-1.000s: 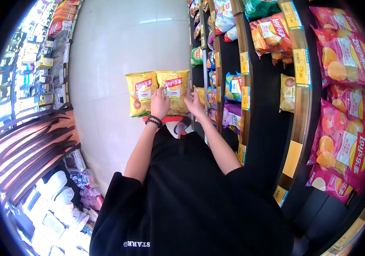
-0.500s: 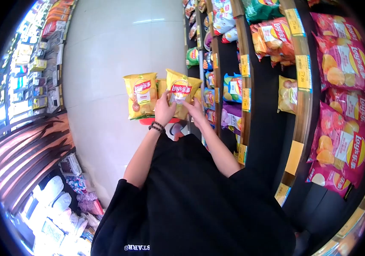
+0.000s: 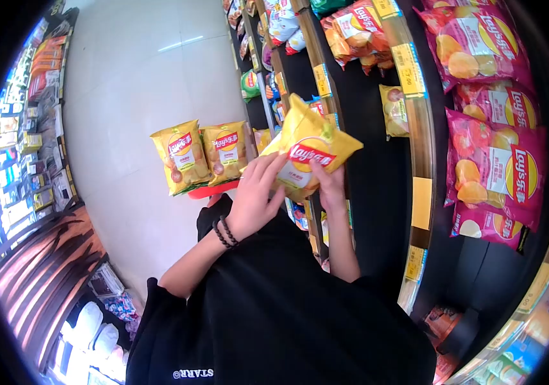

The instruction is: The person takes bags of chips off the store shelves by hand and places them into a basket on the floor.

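Note:
A yellow bag of Lay's potato chips (image 3: 306, 151) is held tilted between both hands, its printed front facing me. My left hand (image 3: 258, 199), with dark beads at the wrist, presses against the bag's lower left side. Along its lower right side, my right hand (image 3: 331, 185) grips it, the thumb on the front and the other fingers mostly hidden behind. To the left stand a yellow chip bag (image 3: 182, 159) and a second yellow chip bag (image 3: 225, 153), side by side above a red edge (image 3: 213, 190). Part of another yellow bag (image 3: 262, 139) shows behind my left hand.
On the right, a shelf with price tags (image 3: 409, 70) carries magenta chip bags (image 3: 489, 173), orange-red chip bags (image 3: 356, 32) and a single yellow bag (image 3: 394, 110). Pale floor tiles (image 3: 127, 83) run along the aisle. Packed shelves (image 3: 43, 128) line the far left.
Both hands have lifted one yellow chip bag away from the others, to the right and closer to me. The remaining bags are uncovered. The view has swung right.

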`<state>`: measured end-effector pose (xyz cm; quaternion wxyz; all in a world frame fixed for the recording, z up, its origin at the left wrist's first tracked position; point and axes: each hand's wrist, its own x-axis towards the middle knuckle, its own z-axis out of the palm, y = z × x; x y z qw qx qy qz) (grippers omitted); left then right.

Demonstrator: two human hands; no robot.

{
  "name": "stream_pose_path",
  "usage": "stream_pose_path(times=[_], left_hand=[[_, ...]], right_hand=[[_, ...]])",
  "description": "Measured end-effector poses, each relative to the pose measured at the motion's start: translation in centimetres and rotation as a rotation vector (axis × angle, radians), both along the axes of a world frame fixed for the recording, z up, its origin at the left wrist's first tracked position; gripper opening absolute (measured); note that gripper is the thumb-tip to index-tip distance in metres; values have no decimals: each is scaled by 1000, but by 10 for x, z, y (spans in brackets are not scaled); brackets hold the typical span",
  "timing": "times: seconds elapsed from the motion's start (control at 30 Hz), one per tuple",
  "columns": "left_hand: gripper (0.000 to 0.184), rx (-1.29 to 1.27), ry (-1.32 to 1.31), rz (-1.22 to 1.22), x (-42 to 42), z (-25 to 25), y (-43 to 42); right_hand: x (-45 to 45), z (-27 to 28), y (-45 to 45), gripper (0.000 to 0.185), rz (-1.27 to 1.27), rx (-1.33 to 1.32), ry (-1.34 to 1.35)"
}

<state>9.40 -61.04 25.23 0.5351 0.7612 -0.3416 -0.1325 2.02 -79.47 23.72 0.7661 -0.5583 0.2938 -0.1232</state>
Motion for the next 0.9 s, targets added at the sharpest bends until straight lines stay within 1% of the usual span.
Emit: stream_pose_path(times=[0.1, 0.17, 0.2, 0.23, 0.3, 0.37, 0.4, 0.43, 0.5, 0.57, 0.63, 0.7, 0.77, 0.8, 0.9], left_hand=[[63, -9, -147, -42, 8, 16, -27], [67, 26, -299, -25, 11, 24, -48], [70, 44, -374, -15, 12, 27, -59], [70, 43, -404, -58, 13, 27, -71], [72, 40, -462, -144, 11, 23, -94], [71, 31, -451, -193, 5, 15, -120], [70, 27, -447, -215, 4, 12, -133], [69, 23, -474, -197, 5, 11, -146], [66, 13, -521, -164, 8, 8, -173], [65, -45, -472, -185, 12, -1, -198], [65, -58, -458, -202, 16, -10, -218], [66, -49, -508, -169, 15, -17, -232], [66, -39, -525, -160, 14, -23, -240], [64, -54, -518, -154, 14, -20, -239], [60, -155, -421, -260, 22, -18, -217]], right_hand=[[5, 27, -9, 52, -220, -133, -92], [4, 32, -25, 52, -325, -234, -110], [8, 41, -28, 47, -397, -244, -122], [14, 53, -31, 43, -467, -254, -133], [18, 62, -47, 45, -543, -265, -161], [19, 56, -73, 45, -607, -317, -138], [27, 70, -70, 43, -684, -284, -50], [27, 59, -87, 44, -659, -331, -102], [24, 45, -117, 45, -670, -214, -78], [25, 37, -133, 46, -671, -298, -44], [24, 16, -162, 45, -664, -381, 6], [20, -3, -187, 46, -675, -489, 110], [15, -8, -200, 47, -644, -524, 129], [11, -12, -201, 48, -629, -541, 145], [9, 19, -154, 51, -829, -551, 63]])
